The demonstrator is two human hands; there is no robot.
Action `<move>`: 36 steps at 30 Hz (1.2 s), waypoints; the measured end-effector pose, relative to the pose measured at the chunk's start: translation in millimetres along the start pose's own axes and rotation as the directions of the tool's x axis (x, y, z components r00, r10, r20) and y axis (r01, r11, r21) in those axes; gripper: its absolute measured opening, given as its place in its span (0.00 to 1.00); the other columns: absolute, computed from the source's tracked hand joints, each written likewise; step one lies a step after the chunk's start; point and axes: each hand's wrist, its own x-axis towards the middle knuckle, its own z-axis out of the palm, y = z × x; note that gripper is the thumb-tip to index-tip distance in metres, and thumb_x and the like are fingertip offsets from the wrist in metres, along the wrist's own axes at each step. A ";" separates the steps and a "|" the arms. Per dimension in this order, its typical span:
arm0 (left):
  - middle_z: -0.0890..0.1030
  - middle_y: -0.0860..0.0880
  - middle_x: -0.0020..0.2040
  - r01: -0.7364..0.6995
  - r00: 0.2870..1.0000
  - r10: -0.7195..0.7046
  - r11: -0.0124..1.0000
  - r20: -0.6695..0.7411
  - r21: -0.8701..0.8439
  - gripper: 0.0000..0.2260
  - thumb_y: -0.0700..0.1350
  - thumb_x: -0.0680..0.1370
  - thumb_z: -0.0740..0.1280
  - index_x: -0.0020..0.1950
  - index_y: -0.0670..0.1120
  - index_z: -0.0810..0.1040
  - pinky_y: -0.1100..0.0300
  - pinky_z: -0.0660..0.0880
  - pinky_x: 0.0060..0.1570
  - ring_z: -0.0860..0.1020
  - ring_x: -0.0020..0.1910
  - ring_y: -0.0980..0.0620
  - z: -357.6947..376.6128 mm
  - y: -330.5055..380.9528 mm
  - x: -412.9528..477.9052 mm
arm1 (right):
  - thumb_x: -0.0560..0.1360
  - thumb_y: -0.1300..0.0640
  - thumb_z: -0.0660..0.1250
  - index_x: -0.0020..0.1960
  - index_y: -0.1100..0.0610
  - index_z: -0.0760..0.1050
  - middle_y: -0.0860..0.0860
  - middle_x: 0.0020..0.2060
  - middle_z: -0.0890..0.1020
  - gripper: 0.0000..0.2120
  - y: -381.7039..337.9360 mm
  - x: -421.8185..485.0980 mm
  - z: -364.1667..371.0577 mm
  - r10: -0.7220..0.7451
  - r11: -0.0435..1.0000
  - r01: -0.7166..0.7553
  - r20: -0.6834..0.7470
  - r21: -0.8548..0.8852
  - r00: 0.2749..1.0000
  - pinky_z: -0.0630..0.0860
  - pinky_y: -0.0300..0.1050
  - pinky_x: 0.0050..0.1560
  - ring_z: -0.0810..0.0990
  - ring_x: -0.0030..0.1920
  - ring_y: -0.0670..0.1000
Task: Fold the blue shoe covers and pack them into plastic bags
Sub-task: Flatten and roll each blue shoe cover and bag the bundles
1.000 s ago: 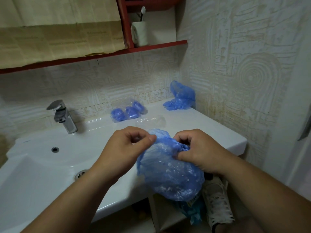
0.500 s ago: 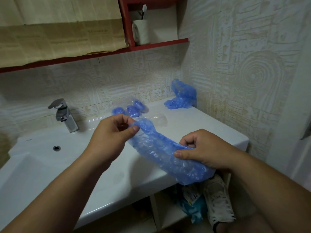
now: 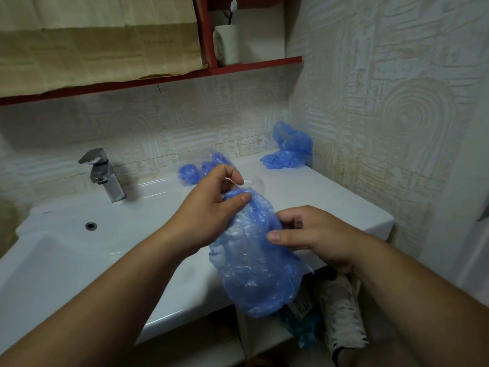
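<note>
Head view (the only one here): the person is holding one blue cover (image 3: 254, 263) in the air over the front edge of the counter (image 3: 333, 200), just right of the basin (image 3: 79, 250). The left hand (image 3: 211, 207) is pinching its top end, thumb against curled fingers. The right hand (image 3: 312, 234) is gripping its side lower down, thumb pressing on the plastic and fingers curling behind. The cover is hanging puffy and crumpled between them, not flat and not rolled, so I'd say the fold on this one is only just getting going.

Progress-wise: a clear bag (image 3: 194, 172) is lying at the back of the counter, behind the left hand, with a few small blue bundles inside. That batch is looking done (can't tell if the bag is closed). Just beside it there's what looks like an empty bag (image 3: 255, 181), hard to make out. Over in the far right corner of the counter a pile (image 3: 288, 152) of loose covers is sitting there waiting.

So I'm guessing we're somewhere mid-job: some packed, one in hand, a heap left to fold and bag.
</note>
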 end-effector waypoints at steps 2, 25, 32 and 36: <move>0.79 0.44 0.46 0.001 1.000 0.001 0.997 -0.021 0.073 0.11 0.45 0.75 0.73 0.52 0.52 0.73 0.56 0.74 0.41 0.75 0.39 0.53 1.9 -2.6 5.6 | 0.74 0.58 0.73 0.53 0.59 0.83 0.57 0.48 0.86 0.09 2.2 3.3 2.6 0.026 0.999 -0.025 -0.044 0.028 0.999 0.78 0.59 0.59 0.85 0.52 0.58; 0.82 0.52 0.53 -0.374 0.924 0.328 0.678 0.195 0.633 0.12 0.45 0.67 0.65 0.47 0.50 0.84 0.59 0.77 0.51 0.81 0.50 0.49 37.5 -99.8 -32.4 | 0.76 0.54 0.72 0.46 0.61 0.82 0.53 0.35 0.82 0.09 37.7 32.7 -16.1 0.288 0.953 -0.300 -0.447 0.046 0.847 0.73 0.40 0.28 0.79 0.31 0.49; 0.82 0.59 0.50 -0.204 0.979 0.175 0.830 0.105 0.519 0.16 0.48 0.67 0.59 0.50 0.53 0.83 0.60 0.77 0.51 0.80 0.50 0.56 28.3 -102.9 -38.8 | 0.69 0.71 0.70 0.52 0.45 0.82 0.39 0.46 0.84 0.23 35.1 12.7 -34.4 -0.068 0.875 -0.006 -0.136 -0.484 0.988 0.72 0.28 0.44 0.79 0.48 0.36; 0.83 0.59 0.41 -0.074 0.997 0.063 0.921 0.039 0.383 0.11 0.38 0.70 0.66 0.42 0.55 0.81 0.61 0.76 0.44 0.80 0.42 0.60 27.3 -102.7 -33.6 | 0.67 0.66 0.76 0.66 0.42 0.75 0.38 0.55 0.82 0.32 48.6 18.6 -26.8 -0.029 0.839 0.024 0.000 -0.543 1.000 0.71 0.26 0.51 0.77 0.56 0.34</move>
